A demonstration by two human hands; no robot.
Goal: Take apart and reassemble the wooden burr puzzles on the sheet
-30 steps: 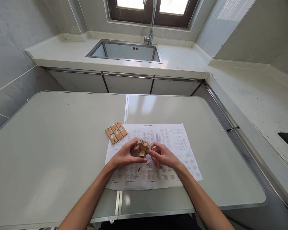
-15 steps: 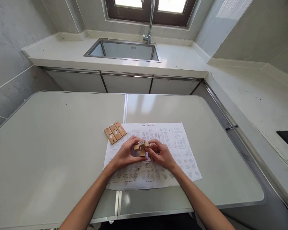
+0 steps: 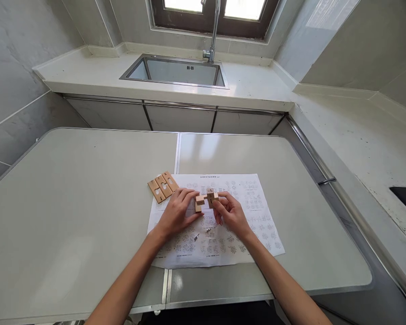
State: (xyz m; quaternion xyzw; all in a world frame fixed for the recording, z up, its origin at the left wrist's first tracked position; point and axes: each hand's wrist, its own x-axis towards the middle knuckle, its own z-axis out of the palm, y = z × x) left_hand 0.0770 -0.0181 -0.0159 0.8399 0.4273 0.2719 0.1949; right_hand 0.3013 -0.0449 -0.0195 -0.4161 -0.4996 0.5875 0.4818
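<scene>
My left hand (image 3: 178, 211) is closed around the left side of some light-brown wooden puzzle pieces. It grips an upright piece (image 3: 198, 207) between thumb and fingers. My right hand (image 3: 232, 215) pinches another wooden puzzle piece (image 3: 210, 198), which stands upright with dark markings on its top and side. Short wooden parts join or bridge the two, but how they interlock cannot be made out. Under both hands lies a white printed sheet (image 3: 257, 234) with rows of small diagrams. Three notched, numbered wooden pieces (image 3: 163, 186) lie side by side at the sheet's upper left corner.
The sheet rests on a pale folding table (image 3: 71, 203) with a metal seam across its middle. Beyond the table, a white counter (image 3: 253, 83) carries a sink (image 3: 176, 72) and a tap (image 3: 209, 54). Another counter (image 3: 358, 135) runs along the right.
Both hands have shifted slightly, and the marked piece has moved right and up with my right hand. The held pieces have turned and spread apart, showing more of the marked piece's side.
</scene>
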